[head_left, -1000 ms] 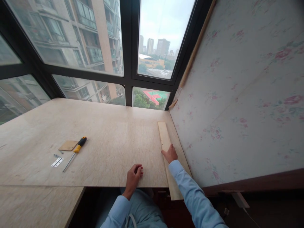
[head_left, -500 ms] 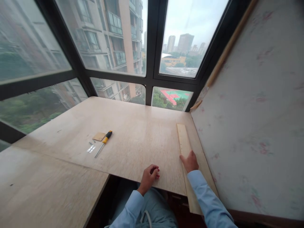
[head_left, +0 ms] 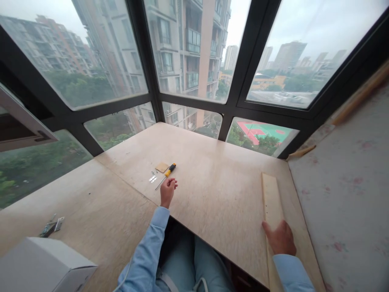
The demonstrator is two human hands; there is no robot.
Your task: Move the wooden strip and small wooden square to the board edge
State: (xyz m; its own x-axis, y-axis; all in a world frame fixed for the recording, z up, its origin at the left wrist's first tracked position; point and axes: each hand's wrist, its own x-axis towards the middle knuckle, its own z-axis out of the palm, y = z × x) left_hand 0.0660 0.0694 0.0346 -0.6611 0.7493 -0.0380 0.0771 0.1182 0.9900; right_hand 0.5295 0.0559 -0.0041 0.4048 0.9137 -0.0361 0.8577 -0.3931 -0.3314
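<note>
My right hand (head_left: 278, 237) grips a long pale wooden board (head_left: 270, 194) lying on the right side of the table, thumb on its left edge and fingers across it. Small dark holes show along the board. My left hand (head_left: 168, 190) hovers over the table with its fingers curled; whatever they may hold is hidden. Just beyond it lies a screwdriver (head_left: 170, 169) with a yellow and black handle, its shaft tip pointing back toward my left wrist. Beside this are white hinge plates (head_left: 152, 179), a few tiny screws (head_left: 154, 172) and a small wooden square (head_left: 161, 166).
A white box (head_left: 51, 259) stands at the lower left, with metal hardware (head_left: 53, 227) behind it. The wood-patterned table (head_left: 209, 178) wraps around me, with a cut-out edge at my lap. Windows border its back, and a flowered wall (head_left: 340, 202) rises on the right.
My left hand has moved left and forward, from near the table edge to beside the screwdriver. The view has turned left, bringing the white box into sight. My right hand stays on the board.
</note>
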